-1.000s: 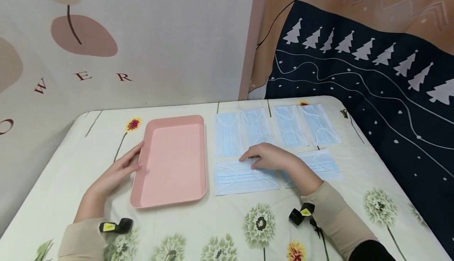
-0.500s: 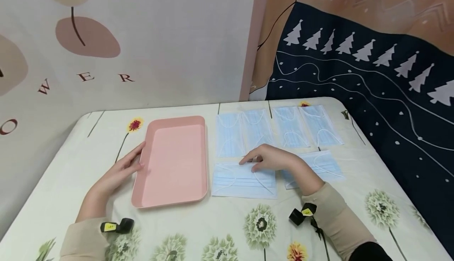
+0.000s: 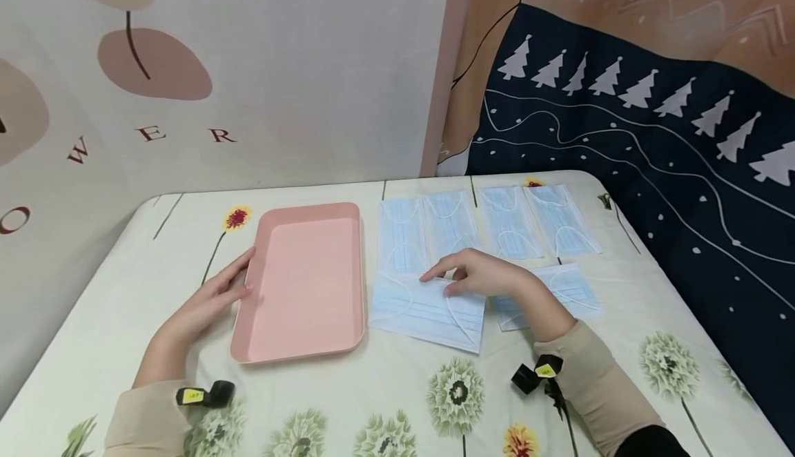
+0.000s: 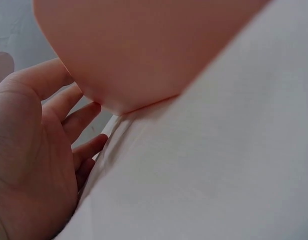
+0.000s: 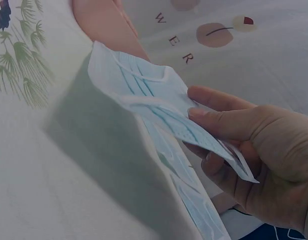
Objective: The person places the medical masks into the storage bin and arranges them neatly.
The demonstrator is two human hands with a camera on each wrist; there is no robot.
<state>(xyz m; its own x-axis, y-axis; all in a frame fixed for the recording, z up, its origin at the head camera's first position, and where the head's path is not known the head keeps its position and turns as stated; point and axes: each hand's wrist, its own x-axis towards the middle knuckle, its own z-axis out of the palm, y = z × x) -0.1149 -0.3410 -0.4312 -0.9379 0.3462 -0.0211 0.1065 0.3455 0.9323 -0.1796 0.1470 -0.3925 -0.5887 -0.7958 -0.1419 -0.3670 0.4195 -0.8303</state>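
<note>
Mask (image 3: 422, 312), pale blue, lies on the counter (image 3: 397, 388) just right of the pink tray (image 3: 298, 284), its far edge lifted off the flowered cloth. The right hand (image 3: 491, 277) has that edge in its grip, thumb above and fingers below, as the right wrist view shows; the mask (image 5: 159, 115) rises there as a slanted sheet, and its lower corner is cut off by the bottom of that picture. The ear loops are thin and hard to follow against the pleats.

The left hand (image 3: 208, 302) rests with straight, relaxed fingers against the tray's left rim. In the left wrist view the hand (image 4: 33, 155) lies beside a rounded corner of the tray (image 4: 138, 50), but the close, blurred picture shows little else, and whether every finger touches the rim cannot be told.

Four more masks (image 3: 491, 226) lie in a row at the back of the counter, overlapping slightly. Another mask (image 3: 565, 291) sits behind the right wrist, partly hidden by hand and sleeve. A small black device with a yellow label is strapped on each wrist, the right one (image 3: 534, 376) and the left one (image 3: 201, 396).
</note>
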